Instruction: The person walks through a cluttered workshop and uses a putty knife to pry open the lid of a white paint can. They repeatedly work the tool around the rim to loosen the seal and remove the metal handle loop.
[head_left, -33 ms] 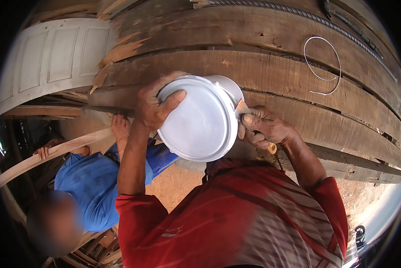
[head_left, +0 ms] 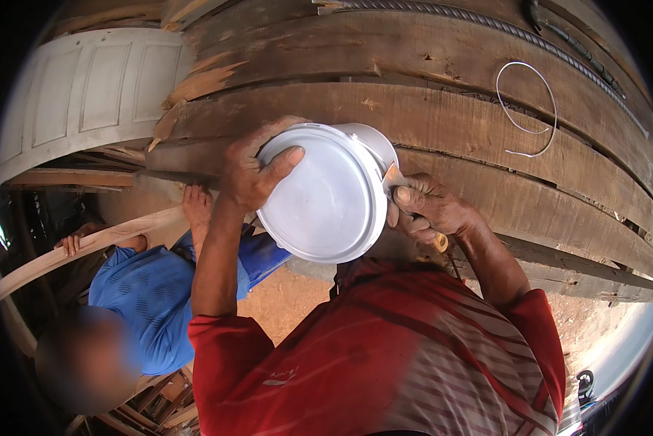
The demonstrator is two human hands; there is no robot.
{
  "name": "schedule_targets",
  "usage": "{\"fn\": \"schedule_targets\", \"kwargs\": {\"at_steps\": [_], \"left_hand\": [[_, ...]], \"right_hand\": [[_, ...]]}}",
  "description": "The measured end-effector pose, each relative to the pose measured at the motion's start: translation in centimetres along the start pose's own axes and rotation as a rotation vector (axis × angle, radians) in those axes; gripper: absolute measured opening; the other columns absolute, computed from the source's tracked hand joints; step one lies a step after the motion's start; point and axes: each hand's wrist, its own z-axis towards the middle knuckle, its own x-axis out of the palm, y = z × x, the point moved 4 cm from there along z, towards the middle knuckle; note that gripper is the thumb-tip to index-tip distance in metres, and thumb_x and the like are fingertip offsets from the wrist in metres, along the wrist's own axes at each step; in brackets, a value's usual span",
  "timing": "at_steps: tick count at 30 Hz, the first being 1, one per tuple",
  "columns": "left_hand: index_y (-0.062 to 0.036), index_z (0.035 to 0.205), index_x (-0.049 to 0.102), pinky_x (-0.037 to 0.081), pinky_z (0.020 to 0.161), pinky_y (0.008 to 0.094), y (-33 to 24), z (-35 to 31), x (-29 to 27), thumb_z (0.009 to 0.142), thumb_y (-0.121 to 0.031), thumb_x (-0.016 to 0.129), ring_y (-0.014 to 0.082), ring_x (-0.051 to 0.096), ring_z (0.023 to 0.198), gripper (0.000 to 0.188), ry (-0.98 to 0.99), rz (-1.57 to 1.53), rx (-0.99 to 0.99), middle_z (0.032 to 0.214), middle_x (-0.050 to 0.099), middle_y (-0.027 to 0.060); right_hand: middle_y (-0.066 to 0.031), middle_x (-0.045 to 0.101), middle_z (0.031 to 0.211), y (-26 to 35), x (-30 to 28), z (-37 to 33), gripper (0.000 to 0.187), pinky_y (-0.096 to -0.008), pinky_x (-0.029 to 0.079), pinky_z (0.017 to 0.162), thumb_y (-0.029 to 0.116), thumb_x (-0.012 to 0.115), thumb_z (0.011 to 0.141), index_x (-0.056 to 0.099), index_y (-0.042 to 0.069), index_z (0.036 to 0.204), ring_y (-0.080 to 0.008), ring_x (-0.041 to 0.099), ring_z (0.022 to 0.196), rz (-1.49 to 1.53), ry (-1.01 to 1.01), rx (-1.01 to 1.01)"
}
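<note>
A white plastic bucket (head_left: 373, 139) is held tilted, with its round lid (head_left: 323, 192) turned toward me. My left hand (head_left: 257, 167) grips its left side, the thumb pressing on the lid's face and the fingers partly hidden behind the rim. At the right of the rim, my right hand (head_left: 428, 207) is closed around a putty knife (head_left: 392, 176). Its flat metal blade meets the edge of the lid, and the rounded end of its yellowish handle shows below my fingers. How far the blade reaches under the rim is hidden.
Beneath the bucket run rough wooden planks (head_left: 486, 131) with gaps between them. A loop of thin wire (head_left: 555, 109) and a ribbed steel bar (head_left: 479, 22) lie on them. At left, a person in a blue shirt (head_left: 148, 298) holds a curved wooden strip (head_left: 86, 243); a white panelled door (head_left: 86, 94) lies beyond.
</note>
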Motion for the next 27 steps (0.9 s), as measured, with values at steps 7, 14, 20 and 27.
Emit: {"fn": "schedule_targets", "kwargs": {"at_steps": [7,14,20,27], "left_hand": [[-0.0015,0.125,0.073,0.055,0.095,0.0359,0.4,-0.5,0.0,0.093,-0.029,0.078,0.0219,0.071,0.106,0.042,-0.072,0.069,-0.044,0.115,0.076,0.0141],[-0.0056,0.145,0.059,0.052,0.105,0.0449,-1.7,-3.3,1.5,0.083,-0.034,0.088,0.0379,0.065,0.126,0.074,-0.348,0.300,0.126,0.140,0.065,0.0216],[0.0008,0.162,0.030,0.012,0.121,0.0745,-4.0,-7.0,4.7,0.057,-0.075,0.089,0.0546,0.013,0.156,0.143,-0.158,0.599,0.055,0.170,0.015,0.0335],[0.0261,0.151,0.022,0.002,0.109,0.0889,-4.2,-5.6,7.4,0.059,-0.083,0.081,0.0682,0.001,0.151,0.155,-0.234,0.505,0.101,0.161,0.006,0.0500]], "right_hand": [[0.0013,0.045,0.063,2.8,2.0,-1.6,0.045,-0.0266,0.033,0.041,0.047,0.059,0.108,0.060,0.002,0.113,-0.0079,0.041,0.050,-0.097,-0.171,-0.025],[-0.0017,0.055,0.078,3.1,3.2,-5.1,0.030,-0.0272,0.048,0.053,0.018,0.050,0.108,0.054,-0.003,0.129,-0.0104,0.055,0.058,-0.226,-0.344,-0.220],[-0.0016,0.056,0.073,3.8,7.4,-5.9,0.036,-0.0261,0.043,0.049,0.020,0.052,0.107,0.057,-0.005,0.132,-0.0087,0.051,0.053,-0.566,-0.656,-0.224],[0.0001,0.055,0.074,3.0,10.6,-4.7,0.044,-0.0250,0.037,0.050,0.023,0.050,0.107,0.057,-0.003,0.141,-0.0059,0.045,0.056,-0.895,-0.930,-0.255]]}}
